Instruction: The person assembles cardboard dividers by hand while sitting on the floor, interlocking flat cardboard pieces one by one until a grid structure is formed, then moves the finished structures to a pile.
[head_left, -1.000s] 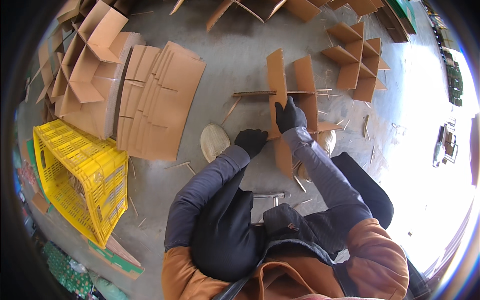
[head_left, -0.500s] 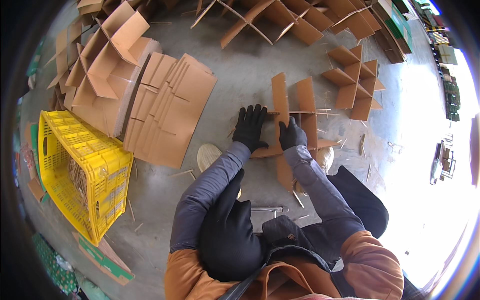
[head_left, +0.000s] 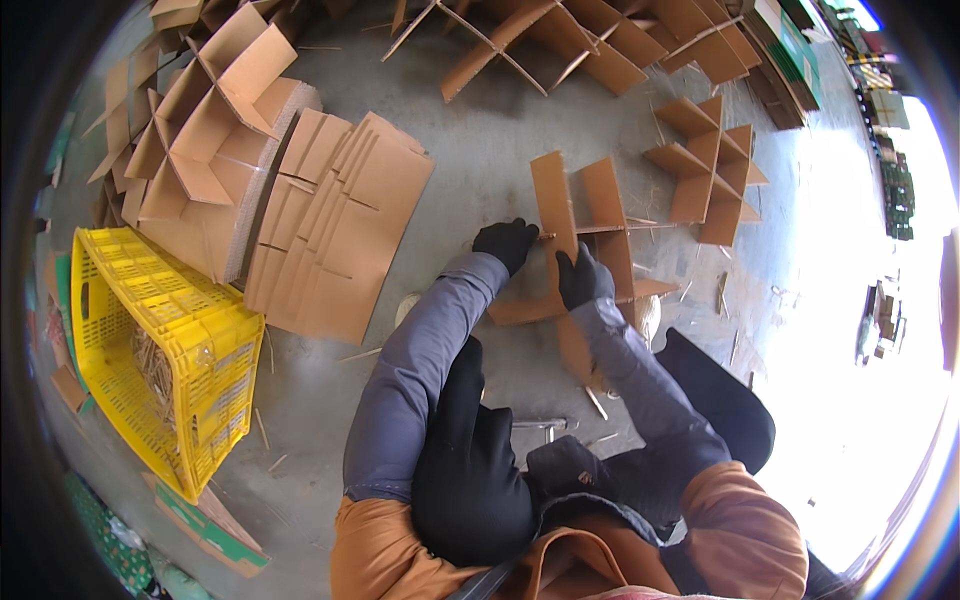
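I have the cardboard divider [head_left: 619,262] standing on the floor [head_left: 475,140], away from any floor edge I can make out, with slotted sheets [head_left: 385,195] stacked well to its left. My left hand [head_left: 506,246] has its fingers closed on the divider's far left end; the fingers of my right hand [head_left: 585,280] pinch the long left panel [head_left: 553,195] between two crossings. I judge the board light, dry and fairly stiff, but easily creased at the slots, so holding close to the crossings looks safest.
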